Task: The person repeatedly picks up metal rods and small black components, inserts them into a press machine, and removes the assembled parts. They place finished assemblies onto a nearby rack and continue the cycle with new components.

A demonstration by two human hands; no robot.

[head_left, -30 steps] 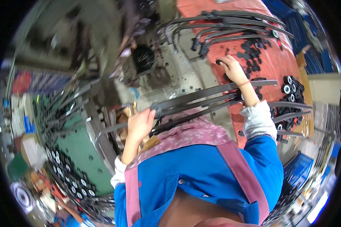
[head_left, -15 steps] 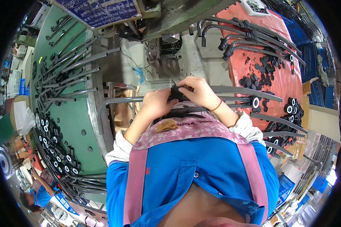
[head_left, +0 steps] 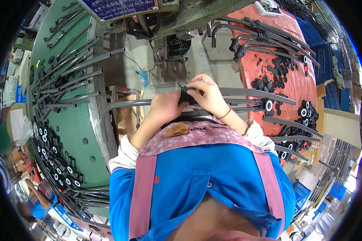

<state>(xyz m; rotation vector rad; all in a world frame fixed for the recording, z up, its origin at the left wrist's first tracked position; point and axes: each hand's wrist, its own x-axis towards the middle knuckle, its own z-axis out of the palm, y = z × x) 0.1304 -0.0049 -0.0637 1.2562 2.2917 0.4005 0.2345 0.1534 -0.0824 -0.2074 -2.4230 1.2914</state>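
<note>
— How are the hands posed?

— Both forearms are raised from the lower middle of the frame and bent inward. The left hand (head_left: 165, 107) and the right hand (head_left: 208, 96) are brought together just above centre, touching each other.

— What room is left around them?

— They are hemmed in closely. A machine (head_left: 171, 44) is seen right above them, the curved edge of a green round table (head_left: 74, 132) lies to the left, and a red-covered table (head_left: 297, 80) strewn with black caps (head_left: 275, 68) lies to the right. Grey metal tubes (head_left: 249, 93) are laid across just beside the right hand.

— And the fingers?

— A small black part (head_left: 186, 95) is pinched between both hands at centre frame. The fingers of each hand are curled tight around it, the thumbs pressed on top. The part is mostly hidden by them.
</note>
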